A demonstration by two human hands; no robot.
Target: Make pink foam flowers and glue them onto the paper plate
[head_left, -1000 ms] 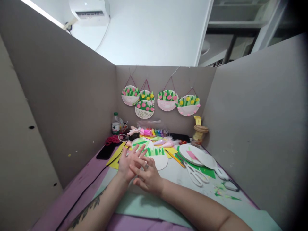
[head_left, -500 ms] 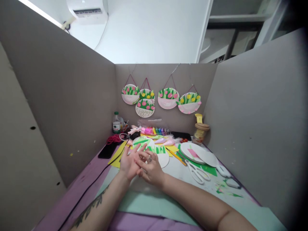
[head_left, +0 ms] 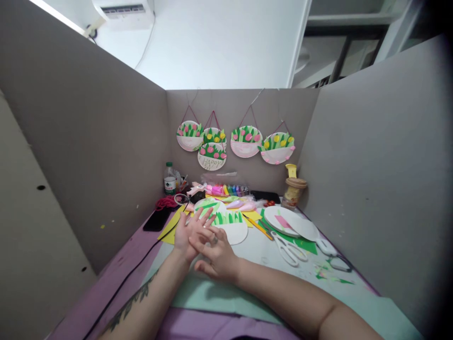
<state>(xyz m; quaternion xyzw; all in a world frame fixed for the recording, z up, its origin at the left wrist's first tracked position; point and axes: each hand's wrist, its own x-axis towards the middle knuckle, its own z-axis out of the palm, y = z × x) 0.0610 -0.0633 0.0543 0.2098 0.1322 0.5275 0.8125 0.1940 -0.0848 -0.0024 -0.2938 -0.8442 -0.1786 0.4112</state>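
My left hand [head_left: 189,233] is raised over the table, palm up, with its fingers spread. Across its palm lie the fingers of my right hand [head_left: 217,252], which are apart, with a ring on one finger. Nothing shows in either hand. Just behind them is a white paper plate [head_left: 236,233] with green paper grass along its straight edge. Another round plate [head_left: 208,204] with green strips lies further back, partly hidden by the left fingertips.
White scissors [head_left: 288,250], a yellow pencil [head_left: 260,227] and stacked plates [head_left: 279,219] lie to the right. A black phone [head_left: 155,220] and cable are left. Decorated plates [head_left: 247,147] hang on the back panel [head_left: 233,101]. A bottle [head_left: 170,179] stands back left.
My right hand has shifted slightly left across the left palm, and its thumb now stands apart. The whole view has tilted slightly, uncovering more of the plate behind.
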